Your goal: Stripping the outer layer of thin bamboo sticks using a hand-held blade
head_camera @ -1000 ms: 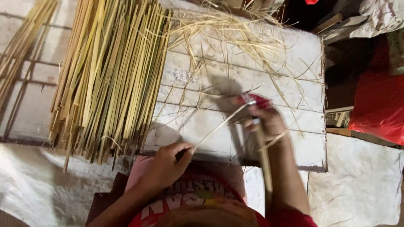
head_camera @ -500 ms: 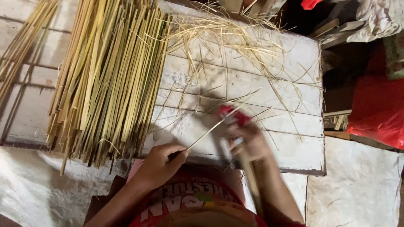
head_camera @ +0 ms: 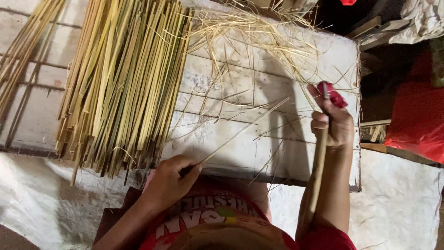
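A: What am I seeing in the hands?

B: I'm watching the left hand (head_camera: 169,180) pinching the near end of a thin splint (head_camera: 240,132), fingers closed tight round it. The splint is running up and to the right across the white board (head_camera: 231,153), its far end lying free and well short of the right hand (head_camera: 330,122).

A: And the right?

B: It's curled shut round a knife (head_camera: 323,99), with red wrapping (head_camera: 334,95) at its top. A long pale stick (head_camera: 318,171) is running down along the forearm; I'm taking it for the knife's handle, but I'm not sure.

A: Which step is that?

B: I'm judging it as shaving or splitting thin strips, caught between strokes, since blade and splint are standing apart. The next stroke is calling for the blade to meet the splint at a shallow angle while the left hand is keeping it taut.

A: Anything unclear?

B: The blade edge is hard to make out. The bundle of slats (head_camera: 120,83) at left is running out of the top edge, and the shavings (head_camera: 259,32) are tangling over the board's far end.
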